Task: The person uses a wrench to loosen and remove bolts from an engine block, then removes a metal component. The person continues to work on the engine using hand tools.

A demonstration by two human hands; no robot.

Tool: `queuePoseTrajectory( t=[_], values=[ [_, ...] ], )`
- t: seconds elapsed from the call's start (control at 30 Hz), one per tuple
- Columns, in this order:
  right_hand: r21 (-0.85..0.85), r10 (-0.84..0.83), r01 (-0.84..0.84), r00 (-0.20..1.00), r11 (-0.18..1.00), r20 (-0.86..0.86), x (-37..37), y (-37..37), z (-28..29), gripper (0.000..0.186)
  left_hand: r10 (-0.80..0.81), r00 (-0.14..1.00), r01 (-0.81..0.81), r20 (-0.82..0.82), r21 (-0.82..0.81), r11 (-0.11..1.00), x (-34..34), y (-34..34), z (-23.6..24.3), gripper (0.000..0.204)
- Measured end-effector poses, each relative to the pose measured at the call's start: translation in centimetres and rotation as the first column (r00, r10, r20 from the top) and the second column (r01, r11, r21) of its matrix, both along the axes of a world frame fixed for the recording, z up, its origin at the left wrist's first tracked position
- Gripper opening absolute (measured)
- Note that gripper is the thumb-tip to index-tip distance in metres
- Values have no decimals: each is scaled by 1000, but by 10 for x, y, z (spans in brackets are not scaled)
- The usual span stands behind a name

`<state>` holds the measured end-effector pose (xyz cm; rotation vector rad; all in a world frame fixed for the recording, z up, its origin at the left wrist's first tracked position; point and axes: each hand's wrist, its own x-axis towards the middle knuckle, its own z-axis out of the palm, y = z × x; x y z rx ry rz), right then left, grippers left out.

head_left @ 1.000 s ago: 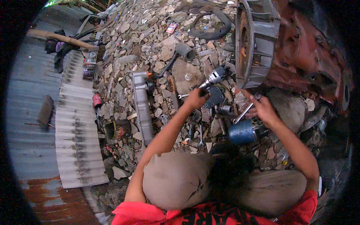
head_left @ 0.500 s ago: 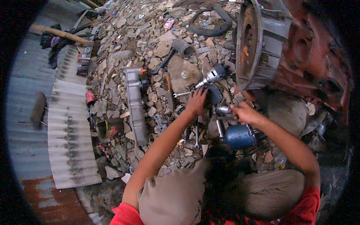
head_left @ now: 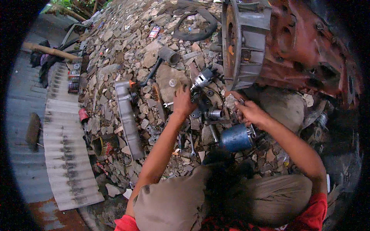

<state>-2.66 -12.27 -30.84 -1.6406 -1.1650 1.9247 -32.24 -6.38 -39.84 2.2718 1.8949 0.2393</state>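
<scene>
Head view: left hand [head_left: 184, 101] curled over a dark metal part [head_left: 201, 107] on the rubble [head_left: 129, 54], grip unclear from here; right hand [head_left: 250, 115] pinching a wrench [head_left: 241, 101]. That part looks heavy, stiff, probably greasy; best grasped by its edges.

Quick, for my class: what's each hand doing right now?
Left hand: fingers bent, at the dark metal part with bolt holes; whether it grips cannot be told.
Right hand: closed, apparently around a wrench.

Open rubble [head_left: 101, 101] lies left of the grey cover [head_left: 129, 120]; the blue canister [head_left: 233, 139] blocks nearer right.
</scene>
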Motion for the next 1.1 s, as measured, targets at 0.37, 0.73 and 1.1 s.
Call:
queuePoseTrajectory(
  t=[0.37, 0.73, 1.1],
  values=[
    [16, 94, -97, 984, 995, 153, 12, -2, 6, 35, -218, 970, 193, -103, -214, 958, 13, 4, -8, 63],
    [249, 171, -201, 976, 947, 136, 8, 1, -2, 42, -421, 880, 384, -221, -191, 903, 20, -8, -41, 49],
    [124, 153, -174, 975, 977, 160, 15, -2, -17, 37, -375, 908, 349, -185, -156, 924, -25, -42, -44, 54]
  ],
)
